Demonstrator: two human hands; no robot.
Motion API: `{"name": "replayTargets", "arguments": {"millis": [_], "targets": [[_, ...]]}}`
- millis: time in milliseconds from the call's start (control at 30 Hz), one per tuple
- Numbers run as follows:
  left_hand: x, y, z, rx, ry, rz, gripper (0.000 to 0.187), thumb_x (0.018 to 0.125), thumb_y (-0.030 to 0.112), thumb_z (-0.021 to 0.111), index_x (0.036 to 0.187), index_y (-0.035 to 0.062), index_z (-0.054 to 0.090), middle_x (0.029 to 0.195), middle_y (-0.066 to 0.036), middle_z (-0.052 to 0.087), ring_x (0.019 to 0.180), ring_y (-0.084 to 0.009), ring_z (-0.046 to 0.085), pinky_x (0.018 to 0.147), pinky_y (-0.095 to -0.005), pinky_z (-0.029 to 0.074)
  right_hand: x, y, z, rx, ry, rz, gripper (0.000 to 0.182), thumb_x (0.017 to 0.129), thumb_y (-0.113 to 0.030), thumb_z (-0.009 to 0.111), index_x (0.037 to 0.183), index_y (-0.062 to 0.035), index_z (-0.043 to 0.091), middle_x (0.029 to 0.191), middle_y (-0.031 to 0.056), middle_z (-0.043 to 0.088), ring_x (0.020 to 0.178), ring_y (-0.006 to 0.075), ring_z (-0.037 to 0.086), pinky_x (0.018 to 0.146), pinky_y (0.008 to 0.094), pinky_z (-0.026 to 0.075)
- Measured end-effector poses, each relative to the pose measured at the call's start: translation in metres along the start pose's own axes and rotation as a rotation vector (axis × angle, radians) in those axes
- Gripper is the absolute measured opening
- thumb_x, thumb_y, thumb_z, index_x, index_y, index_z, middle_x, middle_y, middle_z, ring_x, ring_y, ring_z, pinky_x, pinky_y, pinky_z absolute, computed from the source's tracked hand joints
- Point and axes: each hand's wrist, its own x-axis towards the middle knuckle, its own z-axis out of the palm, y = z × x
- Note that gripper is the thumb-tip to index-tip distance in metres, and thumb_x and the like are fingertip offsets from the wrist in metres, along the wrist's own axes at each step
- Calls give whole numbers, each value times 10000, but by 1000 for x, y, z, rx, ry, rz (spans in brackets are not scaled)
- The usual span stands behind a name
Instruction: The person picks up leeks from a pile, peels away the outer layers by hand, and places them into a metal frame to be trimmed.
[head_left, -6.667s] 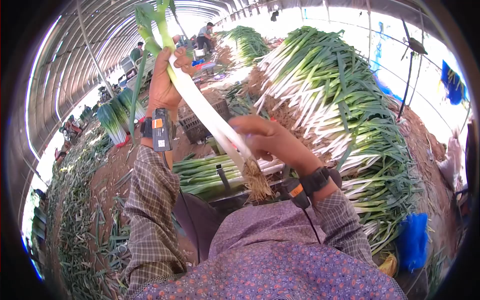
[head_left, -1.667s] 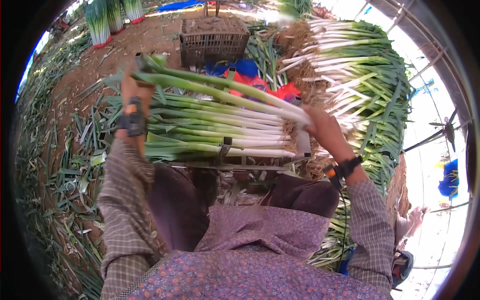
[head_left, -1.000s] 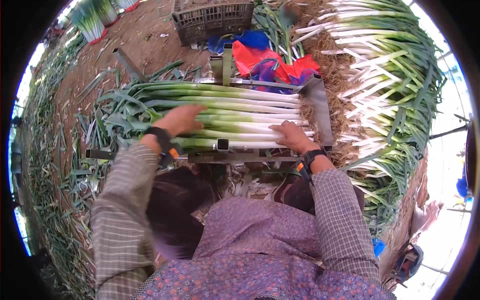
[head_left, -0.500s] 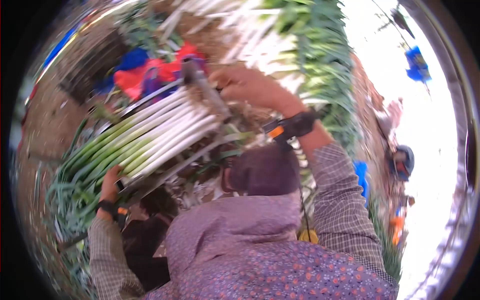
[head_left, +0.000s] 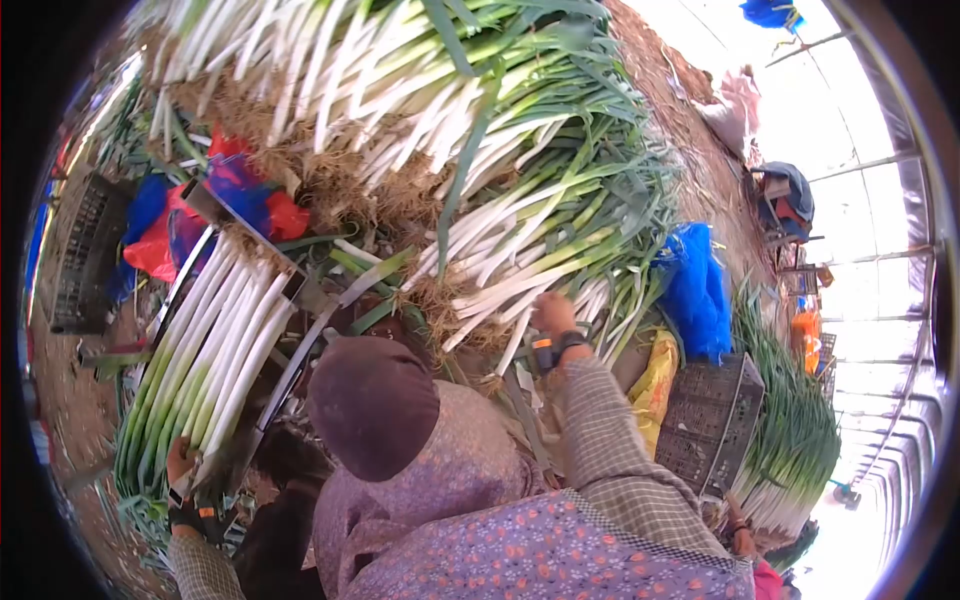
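The long green-and-white leeks (head_left: pixel 215 350) lie side by side in a dark metal frame (head_left: pixel 240 225) at the person's left, their pale, smooth shafts straight and close together, shading through light green into darker leaves at the lower end. Tan, stringy roots sit against the frame's end plate. The left hand (head_left: pixel 180 462) is at the green part of this row, its fingers bent; whether they pinch a stalk cannot be told. The right hand (head_left: pixel 552 315) is at the near edge of a large, loose heap of leeks with white shafts and green tops (head_left: pixel 510 215), fingers curled down among the stalks; its grip is partly hidden. Roots in the heap are tangled and brown with soil. Beside the heap lie crumpled blue netting (head_left: pixel 693 290) and a crinkled yellow plastic bag (head_left: pixel 655 392), near a dark slatted plastic crate (head_left: pixel 705 420).
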Motion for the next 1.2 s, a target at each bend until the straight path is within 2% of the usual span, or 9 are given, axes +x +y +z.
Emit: {"name": "replayTargets", "arguments": {"millis": [167,400,500,633,933,1033,1067,1100,1200], "targets": [[-7,10,-11,-119,-45,-174,380,750,20,633,1120,28,545,888,-73,611,790,-173,603,688,-304,472,37,61,57,-121,302,-63,153,907,-153,516,792,-54,538,679,55,519,482,218,512,405,350,384],[-9,18,-19,-62,-65,-208,396,757,12,611,1149,27,548,886,-87,613,780,-164,595,707,-303,471,41,27,94,-483,558,62,270,790,-137,653,941,72,574,829,160,631,634,260,624,531,380,500],[-20,47,-15,-149,-59,-220,420,778,-2,591,1193,6,532,982,-106,629,876,-173,598,768,-295,467,56,49,84,-418,690,-473,318,769,-142,659,970,86,566,869,178,623,688,244,626,554,372,499],[-28,61,-18,-208,-54,-291,434,791,-17,570,1221,-15,512,1055,-113,627,947,-178,587,809,-289,458,54,52,74,-284,806,-336,368,760,-151,667,1006,94,544,886,174,620,669,235,602,516,379,462],[-28,92,-17,-215,-80,-356,471,788,-2,524,1257,-16,480,1105,-103,613,958,-161,585,798,-264,454,46,-6,127,-161,783,-6,433,769,-209,698,1038,117,601,944,198,658,761,293,628,692,411,485],[-33,88,-14,-267,-50,-323,488,789,9,540,1272,-11,475,1106,-99,611,936,-161,589,778,-263,454,35,-15,122,-128,448,-104,345,770,-218,668,981,49,609,859,133,622,735,244,607,690,380,495],[-33,84,-13,-230,-36,-311,489,791,10,542,1276,-11,475,1114,-101,611,937,-161,591,777,-262,454,21,-21,131,119,435,-153,311,793,-210,642,987,27,590,884,120,605,785,233,601,722,390,506],[-33,79,-12,-192,-24,-298,490,794,12,545,1279,-10,476,1122,-103,611,937,-162,592,777,-261,454,10,-22,132,395,104,-257,291,837,-165,585,1030,48,544,929,110,587,857,247,595,784,403,517],[-28,64,-13,-305,-81,-287,509,791,24,596,1287,-7,483,1165,-115,607,1021,-188,588,847,-277,451,-19,-21,114,915,-39,-148,262,860,-23,492,1096,83,450,944,164,564,840,259,588,840,399,525]]}}
